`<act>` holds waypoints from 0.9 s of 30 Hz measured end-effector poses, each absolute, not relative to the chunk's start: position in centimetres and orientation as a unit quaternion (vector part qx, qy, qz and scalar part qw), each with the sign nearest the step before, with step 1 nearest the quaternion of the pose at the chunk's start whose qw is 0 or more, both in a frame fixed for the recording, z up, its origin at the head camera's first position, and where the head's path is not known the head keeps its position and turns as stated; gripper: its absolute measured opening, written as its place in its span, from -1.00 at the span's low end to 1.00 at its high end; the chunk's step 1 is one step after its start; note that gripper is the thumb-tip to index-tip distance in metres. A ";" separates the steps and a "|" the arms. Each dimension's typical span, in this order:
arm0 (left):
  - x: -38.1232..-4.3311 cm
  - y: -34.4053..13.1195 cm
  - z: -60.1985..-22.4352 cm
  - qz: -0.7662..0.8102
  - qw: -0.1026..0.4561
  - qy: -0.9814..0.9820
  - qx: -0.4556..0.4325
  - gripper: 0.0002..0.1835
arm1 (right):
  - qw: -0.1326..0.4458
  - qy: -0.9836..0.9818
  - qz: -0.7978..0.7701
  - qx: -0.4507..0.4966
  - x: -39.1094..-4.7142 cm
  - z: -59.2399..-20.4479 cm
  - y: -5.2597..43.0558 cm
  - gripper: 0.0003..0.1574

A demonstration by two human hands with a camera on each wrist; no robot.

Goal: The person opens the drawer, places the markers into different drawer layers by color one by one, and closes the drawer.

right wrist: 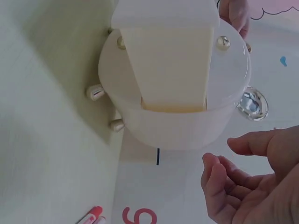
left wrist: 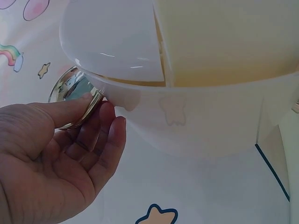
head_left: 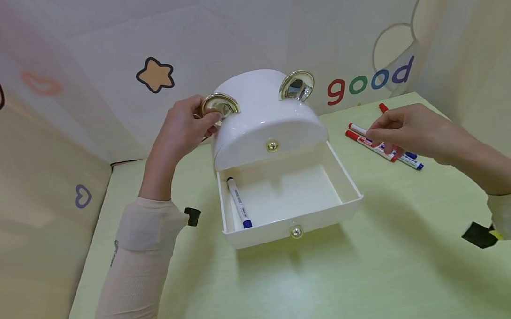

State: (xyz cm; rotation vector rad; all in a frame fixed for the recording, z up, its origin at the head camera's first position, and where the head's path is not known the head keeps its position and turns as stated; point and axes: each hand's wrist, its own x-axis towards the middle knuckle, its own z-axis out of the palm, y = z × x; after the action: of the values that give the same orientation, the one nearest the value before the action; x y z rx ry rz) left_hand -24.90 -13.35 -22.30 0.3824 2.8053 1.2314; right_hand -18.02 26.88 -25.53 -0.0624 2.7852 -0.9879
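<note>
A white rounded storage box [head_left: 253, 94] with two shiny gold ears stands on the table, its lower drawer [head_left: 290, 196] pulled out. Inside the drawer, along its left side, lies a whiteboard marker [head_left: 238, 202] with a blue end. My left hand [head_left: 186, 124] pinches the box's left gold ear [left wrist: 72, 91] between thumb and fingers. Over several markers [head_left: 370, 145] right of the box hovers my right hand [head_left: 423, 132], fingers loosely bent. In the right wrist view, a gap shows between the thumb and fingers of this right hand [right wrist: 252, 177], with nothing held.
The right gold ear [head_left: 297, 86] sticks up from the box top. Small round knobs mark the upper front [head_left: 272, 145] and the drawer front [head_left: 296, 231]. Behind the pale green table [head_left: 285, 290] hangs a printed backdrop [head_left: 242, 28] with a star and letters.
</note>
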 end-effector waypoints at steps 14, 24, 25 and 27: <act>-24.9 -13.3 -22.3 0.392 0.021 0.912 0.123 -0.76 | 0.091 0.939 -0.331 0.016 -20.6 -28.1 31.5 -0.31; -24.9 -13.3 -22.2 0.388 0.023 0.914 0.119 -0.75 | 0.104 0.928 -0.355 0.050 -21.6 -30.0 33.8 -0.20; -24.9 -13.3 -22.3 0.388 0.024 0.914 0.119 -0.75 | 0.110 0.925 -0.360 0.051 -21.6 -30.1 34.0 -0.18; -24.8 -13.3 -22.3 0.387 0.025 0.914 0.118 -0.75 | 0.121 0.921 -0.366 0.053 -21.7 -30.4 34.3 -0.14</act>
State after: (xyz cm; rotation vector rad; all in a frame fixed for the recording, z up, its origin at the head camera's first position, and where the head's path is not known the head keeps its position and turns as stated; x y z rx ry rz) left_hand -24.83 -13.30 -22.28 0.3650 2.8273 1.1971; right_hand -21.73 34.28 -30.39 0.1550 2.6913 -1.0688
